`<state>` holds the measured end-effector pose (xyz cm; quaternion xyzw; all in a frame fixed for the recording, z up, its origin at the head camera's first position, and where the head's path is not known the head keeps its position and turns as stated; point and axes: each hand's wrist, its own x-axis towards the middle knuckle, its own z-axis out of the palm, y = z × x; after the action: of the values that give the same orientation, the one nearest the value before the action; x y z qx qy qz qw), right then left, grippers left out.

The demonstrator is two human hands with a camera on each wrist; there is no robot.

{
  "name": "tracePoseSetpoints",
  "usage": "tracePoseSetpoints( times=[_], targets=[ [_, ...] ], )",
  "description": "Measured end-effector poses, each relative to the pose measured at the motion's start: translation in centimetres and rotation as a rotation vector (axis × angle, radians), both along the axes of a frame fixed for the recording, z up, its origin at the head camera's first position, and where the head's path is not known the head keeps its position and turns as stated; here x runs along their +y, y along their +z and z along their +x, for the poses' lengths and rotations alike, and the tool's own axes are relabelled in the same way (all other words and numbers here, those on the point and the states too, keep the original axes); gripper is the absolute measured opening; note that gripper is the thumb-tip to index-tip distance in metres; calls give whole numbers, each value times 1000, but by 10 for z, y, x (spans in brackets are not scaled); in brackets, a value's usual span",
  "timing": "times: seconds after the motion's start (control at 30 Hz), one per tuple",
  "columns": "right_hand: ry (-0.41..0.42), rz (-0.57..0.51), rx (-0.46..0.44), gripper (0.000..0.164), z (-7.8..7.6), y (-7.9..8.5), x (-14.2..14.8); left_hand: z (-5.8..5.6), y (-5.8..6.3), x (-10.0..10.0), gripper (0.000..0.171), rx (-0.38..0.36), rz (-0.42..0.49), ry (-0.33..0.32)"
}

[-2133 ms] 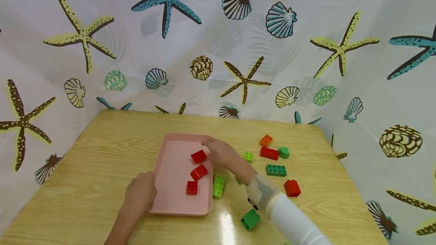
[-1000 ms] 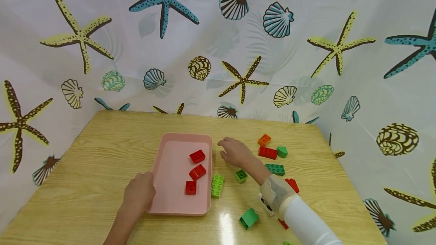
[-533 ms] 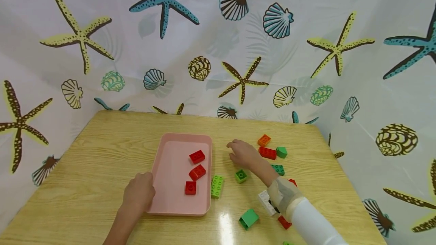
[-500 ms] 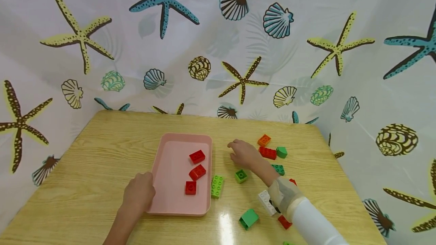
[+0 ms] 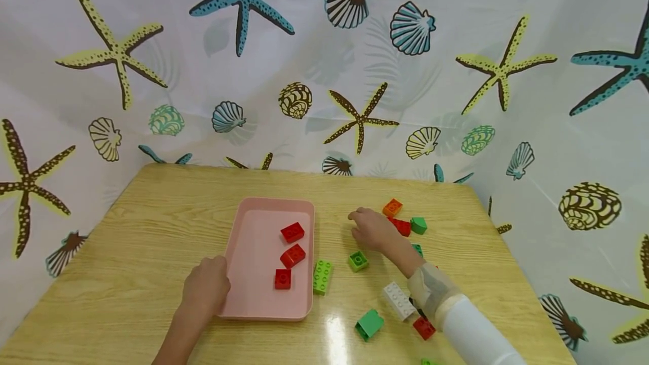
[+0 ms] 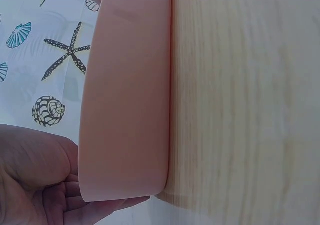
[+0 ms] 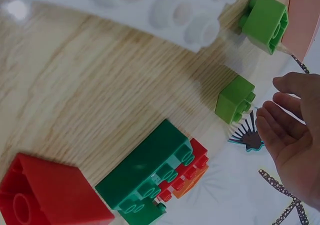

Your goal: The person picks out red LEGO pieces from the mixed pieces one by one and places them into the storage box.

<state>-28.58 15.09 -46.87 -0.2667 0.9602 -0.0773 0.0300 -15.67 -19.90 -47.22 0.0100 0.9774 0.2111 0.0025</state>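
A patterned white fabric backdrop (image 5: 314, 27) hangs behind a wood-grain table (image 5: 172, 213). There the left hand (image 5: 207, 286) grips the left wall of a shallow pink plastic tray (image 5: 253, 275), near its closest corner, and three red plastic bricks (image 5: 293, 256) lie inside, toward the tray's right wall. The right hand (image 5: 374, 230) is out to the right of the tray, fingers loosely bent, with hold of nothing. The step in hand looks like a reach for a loose brick; the next move would call for closing finger and thumb on one. The likeliest is a small lime-green plastic brick (image 7: 235, 100), just short of the fingertips in the right wrist view; the head view lacks it, probably because the hand covers it. Only the head view shows the tray's contents, whereas the left wrist view shows its outer wall and the fingers wrapping its near end.
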Motion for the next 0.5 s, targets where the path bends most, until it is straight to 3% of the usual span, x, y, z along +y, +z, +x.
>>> tracePoseSetpoints(
  times=[0.33, 0.5],
  targets=[
    [-36, -16, -16, 29, -1, -2, 16, 1, 2, 1, 6, -18, -10, 5],
    [-13, -18, 4, 27, 0, -4, 23, 0, 2, 2, 6, -25, -15, 6]
  ],
)
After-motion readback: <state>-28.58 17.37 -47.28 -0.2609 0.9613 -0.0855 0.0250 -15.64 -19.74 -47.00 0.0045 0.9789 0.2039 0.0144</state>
